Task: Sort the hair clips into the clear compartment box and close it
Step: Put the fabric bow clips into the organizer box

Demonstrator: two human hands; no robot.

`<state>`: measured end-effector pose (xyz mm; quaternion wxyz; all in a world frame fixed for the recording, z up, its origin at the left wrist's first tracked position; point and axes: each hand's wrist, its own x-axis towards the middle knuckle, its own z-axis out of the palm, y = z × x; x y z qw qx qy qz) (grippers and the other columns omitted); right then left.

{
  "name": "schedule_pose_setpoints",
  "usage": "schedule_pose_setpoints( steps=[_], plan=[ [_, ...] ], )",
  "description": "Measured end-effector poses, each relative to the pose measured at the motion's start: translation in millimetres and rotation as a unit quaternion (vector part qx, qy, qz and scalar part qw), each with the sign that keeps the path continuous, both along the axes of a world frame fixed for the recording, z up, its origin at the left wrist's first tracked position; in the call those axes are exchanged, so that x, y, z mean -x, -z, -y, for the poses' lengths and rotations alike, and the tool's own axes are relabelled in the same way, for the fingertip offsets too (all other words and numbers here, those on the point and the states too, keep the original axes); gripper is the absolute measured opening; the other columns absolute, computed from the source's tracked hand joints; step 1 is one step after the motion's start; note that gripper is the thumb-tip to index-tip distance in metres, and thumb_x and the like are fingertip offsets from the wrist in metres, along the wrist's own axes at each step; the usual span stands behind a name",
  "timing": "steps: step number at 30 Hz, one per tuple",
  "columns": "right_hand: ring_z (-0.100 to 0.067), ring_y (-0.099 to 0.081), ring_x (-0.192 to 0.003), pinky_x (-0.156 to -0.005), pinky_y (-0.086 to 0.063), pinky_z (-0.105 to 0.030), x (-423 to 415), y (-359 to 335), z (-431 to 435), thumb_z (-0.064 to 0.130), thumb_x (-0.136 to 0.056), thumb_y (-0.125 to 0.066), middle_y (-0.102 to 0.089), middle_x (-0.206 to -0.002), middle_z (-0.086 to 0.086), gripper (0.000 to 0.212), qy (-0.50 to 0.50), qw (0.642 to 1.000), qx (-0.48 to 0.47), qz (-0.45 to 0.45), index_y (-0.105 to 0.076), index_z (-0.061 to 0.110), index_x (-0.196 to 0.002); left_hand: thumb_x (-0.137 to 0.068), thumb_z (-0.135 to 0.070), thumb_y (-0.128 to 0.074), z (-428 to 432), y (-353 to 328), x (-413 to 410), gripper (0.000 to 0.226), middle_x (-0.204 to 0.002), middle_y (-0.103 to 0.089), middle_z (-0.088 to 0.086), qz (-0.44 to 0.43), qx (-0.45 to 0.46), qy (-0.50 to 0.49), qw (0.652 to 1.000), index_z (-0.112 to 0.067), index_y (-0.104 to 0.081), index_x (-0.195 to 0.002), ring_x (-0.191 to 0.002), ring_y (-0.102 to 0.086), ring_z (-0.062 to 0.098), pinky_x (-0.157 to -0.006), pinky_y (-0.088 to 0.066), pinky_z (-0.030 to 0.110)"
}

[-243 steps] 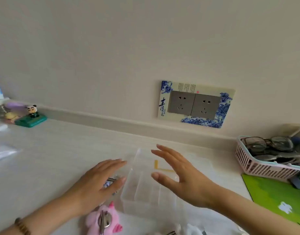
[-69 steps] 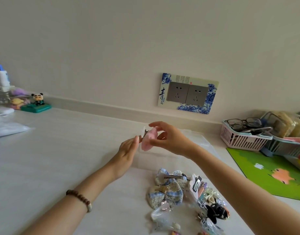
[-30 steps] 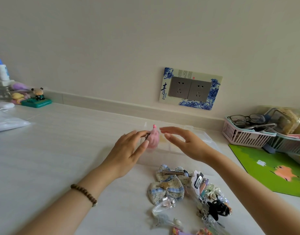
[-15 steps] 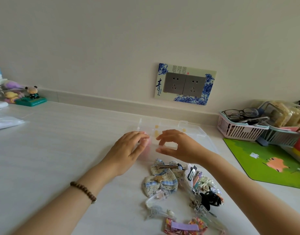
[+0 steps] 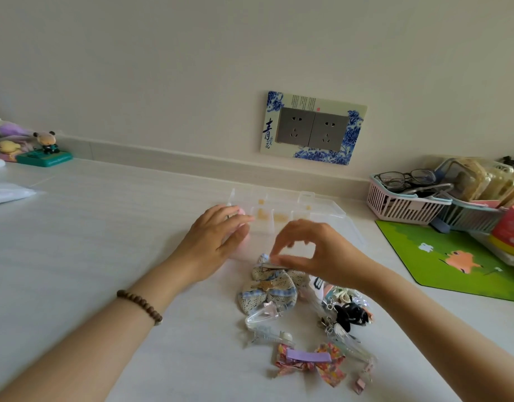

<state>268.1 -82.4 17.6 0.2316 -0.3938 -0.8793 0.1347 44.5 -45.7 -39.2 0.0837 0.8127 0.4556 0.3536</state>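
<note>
The clear compartment box (image 5: 322, 208) lies open on the white tabletop, its lid flat behind it. My left hand (image 5: 212, 239) hovers over the box's left end with the pink hair clip (image 5: 241, 211) between thumb and fingers. My right hand (image 5: 316, 250) is lower, just in front of the box, thumb and forefinger pinched on the edge of the upper blue lace bow clip (image 5: 296, 276). A second lace bow (image 5: 267, 294) lies below it. Nearer me lies a loose pile: a clear clip (image 5: 261, 314), a black clip (image 5: 350, 314) and a floral bow with a purple clip (image 5: 308, 358).
A pink basket (image 5: 403, 203) holding glasses stands at the back right beside other containers. A green mat (image 5: 453, 256) lies to the right of the box. Small figurines (image 5: 44, 152) and a plastic bag (image 5: 6, 192) sit at the far left. The wall socket plate (image 5: 313, 127) is behind.
My left hand brought the pink clip down from mid-air to the box's left end. My right hand let go of it and dropped toward the lace bows.
</note>
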Motion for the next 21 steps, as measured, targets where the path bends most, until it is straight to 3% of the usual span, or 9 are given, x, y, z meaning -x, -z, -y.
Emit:
schedule_pose_setpoints(
  steps=[3,10,13,15,18,21],
  plan=[
    [0.003,-0.056,-0.086,-0.075,-0.042,-0.011,-0.4,9.7,11.9,0.046,-0.076,-0.068,-0.064,-0.097,0.016,0.024,-0.004,0.996,0.076,0.054,-0.071,0.031,-0.094,-0.083,-0.07,-0.009,0.1,2.4,-1.0,0.067,-0.142,-0.038,-0.009,0.038,0.001,0.011,0.999,-0.037,-0.038,-0.133,-0.134,-0.02,0.006,-0.112,-0.019,0.035],
    [-0.007,-0.052,-0.084,-0.072,-0.041,-0.016,13.9,23.2,5.7,0.041,-0.079,-0.069,-0.059,-0.09,0.008,0.031,0.0,0.988,0.108,0.113,-0.07,0.023,-0.103,-0.084,-0.069,-0.009,2.2,4.2,3.8,0.074,-0.137,-0.046,-0.004,0.078,-0.007,0.011,0.997,-0.025,-0.046,-0.13,-0.132,-0.028,0.008,-0.112,-0.021,0.033],
    [0.003,-0.052,-0.07,-0.065,-0.041,-0.009,15.7,22.3,6.0,0.03,-0.079,-0.071,-0.057,-0.081,0.014,0.023,0.01,0.99,0.137,0.017,-0.066,0.015,-0.096,-0.081,-0.072,-0.008,2.5,4.8,2.3,0.079,-0.134,-0.048,-0.004,0.092,-0.004,0.011,0.996,-0.023,-0.048,-0.128,-0.13,-0.031,0.008,-0.111,-0.022,0.029],
    [0.0,-0.051,-0.068,-0.06,-0.039,-0.009,13.0,20.9,4.8,0.022,-0.08,-0.071,-0.058,-0.08,0.009,0.019,0.009,0.985,0.16,-0.067,-0.06,0.012,-0.092,-0.081,-0.072,-0.008,2.5,4.5,0.8,0.08,-0.133,-0.048,-0.004,0.101,-0.003,0.012,0.995,-0.021,-0.048,-0.128,-0.129,-0.032,0.008,-0.11,-0.022,0.028],
    [-0.02,-0.056,-0.072,-0.062,-0.046,-0.021,7.4,12.1,3.0,0.014,-0.077,-0.072,-0.06,-0.076,-0.004,0.029,-0.005,0.948,0.239,-0.209,-0.046,0.011,-0.091,-0.081,-0.072,-0.009,2.2,5.6,0.0,0.08,-0.132,-0.049,-0.004,0.111,0.002,0.023,0.994,-0.021,-0.048,-0.127,-0.129,-0.032,0.007,-0.11,-0.022,0.026],
    [-0.02,-0.066,-0.074,-0.068,-0.057,-0.027,6.1,-2.7,-6.1,0.021,-0.071,-0.071,-0.067,-0.083,-0.01,0.041,0.028,0.933,0.241,-0.266,-0.045,0.017,-0.102,-0.081,-0.072,-0.01,2.1,6.7,-0.3,0.079,-0.133,-0.048,-0.006,0.115,0.005,0.029,0.993,-0.022,-0.048,-0.127,-0.129,-0.031,0.005,-0.109,-0.019,0.019]
  ],
)
